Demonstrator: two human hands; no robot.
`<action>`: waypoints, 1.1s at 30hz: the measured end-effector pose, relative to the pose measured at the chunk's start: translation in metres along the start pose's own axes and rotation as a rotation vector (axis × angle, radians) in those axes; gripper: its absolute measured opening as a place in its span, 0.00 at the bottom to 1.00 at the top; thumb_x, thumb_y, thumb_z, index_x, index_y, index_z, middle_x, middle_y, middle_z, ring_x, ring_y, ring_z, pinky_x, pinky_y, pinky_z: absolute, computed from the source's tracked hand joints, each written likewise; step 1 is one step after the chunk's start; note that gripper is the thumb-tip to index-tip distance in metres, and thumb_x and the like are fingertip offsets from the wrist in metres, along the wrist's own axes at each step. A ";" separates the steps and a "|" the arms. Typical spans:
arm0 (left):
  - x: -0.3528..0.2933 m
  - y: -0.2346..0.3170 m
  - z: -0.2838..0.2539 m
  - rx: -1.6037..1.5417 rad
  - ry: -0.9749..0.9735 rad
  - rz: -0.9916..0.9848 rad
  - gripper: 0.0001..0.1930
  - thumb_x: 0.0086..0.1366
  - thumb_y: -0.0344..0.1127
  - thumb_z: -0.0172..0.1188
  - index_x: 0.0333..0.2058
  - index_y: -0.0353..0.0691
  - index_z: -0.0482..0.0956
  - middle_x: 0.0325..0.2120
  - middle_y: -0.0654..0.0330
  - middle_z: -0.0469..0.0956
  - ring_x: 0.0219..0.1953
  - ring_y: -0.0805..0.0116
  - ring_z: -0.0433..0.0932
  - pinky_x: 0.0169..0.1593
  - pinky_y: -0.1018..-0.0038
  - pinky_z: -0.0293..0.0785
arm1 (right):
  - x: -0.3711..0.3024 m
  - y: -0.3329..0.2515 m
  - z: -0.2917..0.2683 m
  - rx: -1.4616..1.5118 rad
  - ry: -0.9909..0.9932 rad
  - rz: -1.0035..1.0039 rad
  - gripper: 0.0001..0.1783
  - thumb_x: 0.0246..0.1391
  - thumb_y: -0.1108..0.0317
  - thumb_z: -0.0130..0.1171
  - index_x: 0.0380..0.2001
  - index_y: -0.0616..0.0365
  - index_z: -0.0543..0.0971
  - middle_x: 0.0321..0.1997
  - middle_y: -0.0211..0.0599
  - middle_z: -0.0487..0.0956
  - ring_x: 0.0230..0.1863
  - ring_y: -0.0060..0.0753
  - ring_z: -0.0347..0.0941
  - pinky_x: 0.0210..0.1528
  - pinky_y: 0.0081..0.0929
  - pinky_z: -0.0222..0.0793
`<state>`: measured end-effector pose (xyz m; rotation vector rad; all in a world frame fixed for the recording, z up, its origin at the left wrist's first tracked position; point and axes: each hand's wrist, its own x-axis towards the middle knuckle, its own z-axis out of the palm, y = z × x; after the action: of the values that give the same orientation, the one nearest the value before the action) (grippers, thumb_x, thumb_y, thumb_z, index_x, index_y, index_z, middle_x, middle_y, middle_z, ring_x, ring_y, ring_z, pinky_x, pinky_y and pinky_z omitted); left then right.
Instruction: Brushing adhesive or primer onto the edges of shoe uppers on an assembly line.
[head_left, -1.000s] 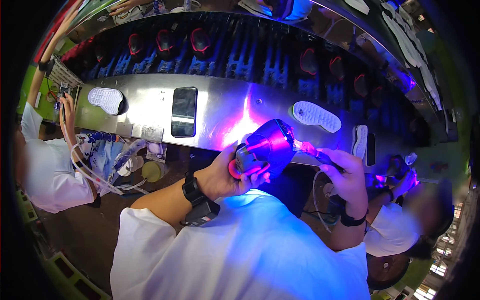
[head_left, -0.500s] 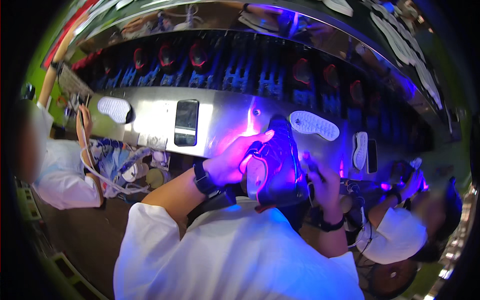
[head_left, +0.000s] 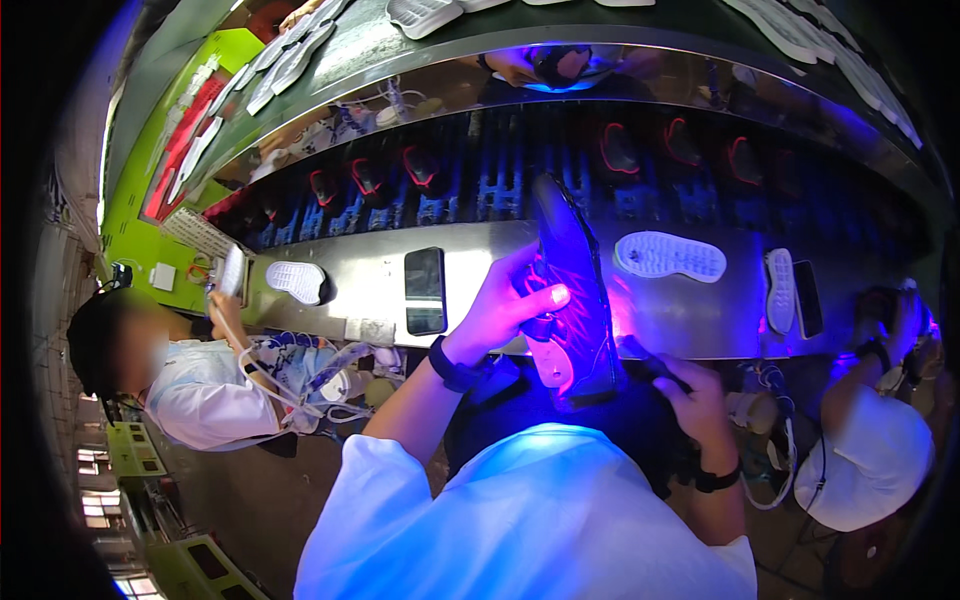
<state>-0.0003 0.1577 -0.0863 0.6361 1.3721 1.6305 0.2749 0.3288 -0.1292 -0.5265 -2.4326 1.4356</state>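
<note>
My left hand (head_left: 505,302) is closed around a dark shoe upper (head_left: 578,290), its thumb pressed on the side near the ankle opening. Violet light falls on the shoe, which is tilted with its toe pointing away from me and its heel toward me. To the right and a little lower, my right hand (head_left: 697,402) grips a slim dark-handled tool (head_left: 655,365); it looks like a brush, though its tip is hard to make out. The tool's tip is close to the shoe's heel, apart from it. A white shoe sole (head_left: 670,256) lies tread up on the metal table beyond.
On the metal bench (head_left: 520,243) are a phone (head_left: 425,291), a white sole (head_left: 297,282) at left, another sole (head_left: 780,290) and a second phone (head_left: 807,299) at right. Dark shoes (head_left: 620,148) line the rack behind. Co-workers sit at left (head_left: 205,385) and right (head_left: 870,455).
My view has turned left, shifting the bench rightward in the picture. The shoe has been turned, showing more of its side, with its toe raised away. My right hand still holds the tool.
</note>
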 end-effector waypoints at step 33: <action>0.012 -0.008 -0.046 -0.275 0.113 -0.146 0.23 0.65 0.37 0.59 0.57 0.36 0.70 0.41 0.61 0.80 0.42 0.74 0.80 0.45 0.77 0.75 | 0.049 0.104 -0.003 0.507 0.308 0.479 0.24 0.62 0.71 0.58 0.61 0.59 0.71 0.26 0.24 0.72 0.20 0.12 0.63 0.19 0.13 0.57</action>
<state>-0.0415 0.1450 -0.1076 0.2802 1.2131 1.7169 0.2504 0.3989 -0.2167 -1.1476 -1.6785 1.8966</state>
